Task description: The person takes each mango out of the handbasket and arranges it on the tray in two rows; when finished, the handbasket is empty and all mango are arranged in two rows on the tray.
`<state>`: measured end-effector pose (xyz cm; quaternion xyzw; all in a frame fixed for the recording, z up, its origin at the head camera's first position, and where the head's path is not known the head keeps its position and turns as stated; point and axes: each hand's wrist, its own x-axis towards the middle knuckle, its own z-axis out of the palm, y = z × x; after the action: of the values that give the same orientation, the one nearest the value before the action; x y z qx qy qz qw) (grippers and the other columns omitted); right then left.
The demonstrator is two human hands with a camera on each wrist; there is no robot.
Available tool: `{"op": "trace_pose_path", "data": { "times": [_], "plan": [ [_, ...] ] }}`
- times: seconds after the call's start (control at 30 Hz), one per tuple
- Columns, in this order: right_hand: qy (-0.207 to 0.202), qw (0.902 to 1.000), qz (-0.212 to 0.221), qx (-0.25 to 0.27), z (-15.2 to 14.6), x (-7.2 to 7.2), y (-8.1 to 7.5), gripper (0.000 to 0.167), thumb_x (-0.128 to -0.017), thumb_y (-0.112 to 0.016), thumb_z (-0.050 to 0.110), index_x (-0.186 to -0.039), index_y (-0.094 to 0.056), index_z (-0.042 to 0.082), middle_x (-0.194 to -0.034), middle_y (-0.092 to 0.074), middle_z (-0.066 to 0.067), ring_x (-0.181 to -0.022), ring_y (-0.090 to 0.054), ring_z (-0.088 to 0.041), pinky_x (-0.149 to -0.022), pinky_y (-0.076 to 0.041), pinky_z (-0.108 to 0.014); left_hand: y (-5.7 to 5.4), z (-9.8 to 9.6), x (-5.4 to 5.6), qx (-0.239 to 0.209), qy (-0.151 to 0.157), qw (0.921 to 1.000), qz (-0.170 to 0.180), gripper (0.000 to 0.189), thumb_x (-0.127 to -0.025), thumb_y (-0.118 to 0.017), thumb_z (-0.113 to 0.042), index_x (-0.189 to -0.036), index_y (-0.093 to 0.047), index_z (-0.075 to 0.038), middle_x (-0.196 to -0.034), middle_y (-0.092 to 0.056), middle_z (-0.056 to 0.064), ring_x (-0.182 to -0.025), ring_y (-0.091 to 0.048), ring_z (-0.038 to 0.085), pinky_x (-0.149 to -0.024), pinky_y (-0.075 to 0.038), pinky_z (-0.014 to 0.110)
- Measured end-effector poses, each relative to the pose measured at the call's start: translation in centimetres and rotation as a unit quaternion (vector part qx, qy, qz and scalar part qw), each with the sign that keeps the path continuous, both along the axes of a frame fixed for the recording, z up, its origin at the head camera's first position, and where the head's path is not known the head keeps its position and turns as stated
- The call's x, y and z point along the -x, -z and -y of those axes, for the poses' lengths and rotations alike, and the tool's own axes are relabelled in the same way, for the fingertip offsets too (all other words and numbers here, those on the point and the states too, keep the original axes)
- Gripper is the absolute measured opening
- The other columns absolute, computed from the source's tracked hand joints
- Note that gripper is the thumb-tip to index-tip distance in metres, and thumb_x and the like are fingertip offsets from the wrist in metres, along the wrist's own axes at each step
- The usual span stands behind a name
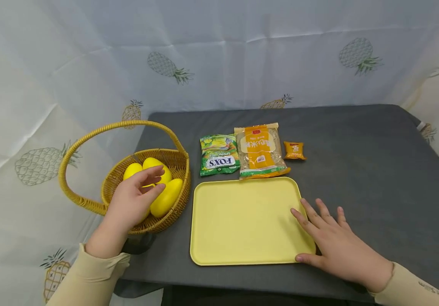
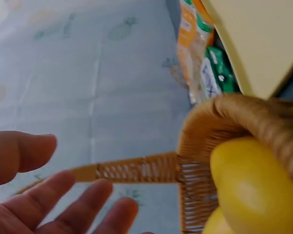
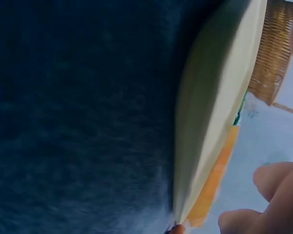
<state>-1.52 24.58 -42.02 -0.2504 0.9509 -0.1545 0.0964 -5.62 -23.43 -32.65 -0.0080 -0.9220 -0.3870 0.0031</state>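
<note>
My left hand hovers over a wicker basket with a tall arched handle, its fingers loosely bent and nothing in its grasp. Several smooth yellow mangoes lie in the basket, some partly hidden by this hand. In the left wrist view the fingers are spread apart, with a gap between them and the mangoes. A pale yellow rectangular tray sits to the right of the basket. Fingers spread, my right hand is at the tray's right edge, its fingertips overlapping the rim in the head view.
Behind the tray lie a green Fox's candy bag, a larger orange-and-clear grain bag and a small orange packet. A dark grey cloth covers the table. Pineapple-print curtain hangs at the back and left.
</note>
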Motion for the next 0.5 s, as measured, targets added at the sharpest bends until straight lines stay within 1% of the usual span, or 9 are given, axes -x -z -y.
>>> {"op": "trace_pose_path", "data": {
  "times": [0.1, 0.17, 0.23, 0.4, 0.5],
  "plan": [
    [0.007, 0.9999, 0.011, 0.005, -0.2, -0.3, 0.6, 0.107, -0.088, -0.078, 0.075, -0.174, -0.037, 0.026, -0.184, -0.022, -0.016, -0.164, -0.020, -0.059, -0.119, -0.015, -0.090, 0.5, 1.0, 1.1, -0.002, 0.006, 0.9983, 0.058, 0.055, -0.110, -0.070, -0.024, -0.160, -0.057, -0.006, -0.158, -0.063, 0.017, -0.142, -0.061, 0.040, -0.116, -0.052, 0.060],
    [0.009, 0.9998, 0.016, 0.006, -0.2, -0.4, 0.8, 0.108, -0.088, -0.077, 0.075, -0.175, -0.037, 0.025, -0.184, -0.021, -0.016, -0.165, -0.020, -0.059, -0.119, -0.014, -0.090, 1.0, 1.5, 1.6, -0.001, 0.012, 0.9961, 0.087, 0.058, -0.110, -0.069, -0.024, -0.163, -0.054, -0.006, -0.162, -0.059, 0.018, -0.144, -0.059, 0.042, -0.116, -0.051, 0.061],
    [0.012, 0.9997, 0.020, 0.008, -0.3, -0.5, 1.0, 0.108, -0.088, -0.078, 0.075, -0.175, -0.037, 0.025, -0.184, -0.020, -0.016, -0.165, -0.019, -0.059, -0.120, -0.012, -0.089, 1.4, 1.7, 2.0, -0.013, 0.016, 0.9935, 0.112, 0.060, -0.111, -0.068, -0.023, -0.165, -0.050, -0.006, -0.165, -0.055, 0.019, -0.146, -0.057, 0.043, -0.117, -0.050, 0.060],
    [0.015, 0.9995, 0.025, 0.008, -0.5, -0.5, 1.4, 0.110, -0.088, -0.079, 0.074, -0.175, -0.035, 0.023, -0.184, -0.019, -0.018, -0.165, -0.017, -0.059, -0.122, -0.007, -0.088, 2.2, 2.0, 2.6, -0.050, 0.027, 0.9864, 0.154, 0.066, -0.111, -0.067, -0.018, -0.169, -0.042, -0.002, -0.170, -0.047, 0.024, -0.150, -0.054, 0.048, -0.120, -0.049, 0.059],
    [0.015, 0.9994, 0.028, 0.010, -0.6, -0.4, 1.7, 0.110, -0.088, -0.078, 0.074, -0.176, -0.034, 0.023, -0.184, -0.019, -0.018, -0.165, -0.017, -0.059, -0.123, -0.007, -0.088, 2.4, 2.0, 2.9, -0.047, 0.034, 0.9847, 0.164, 0.068, -0.109, -0.070, -0.017, -0.169, -0.042, -0.002, -0.170, -0.047, 0.025, -0.151, -0.052, 0.049, -0.121, -0.048, 0.060]
  ]
}}
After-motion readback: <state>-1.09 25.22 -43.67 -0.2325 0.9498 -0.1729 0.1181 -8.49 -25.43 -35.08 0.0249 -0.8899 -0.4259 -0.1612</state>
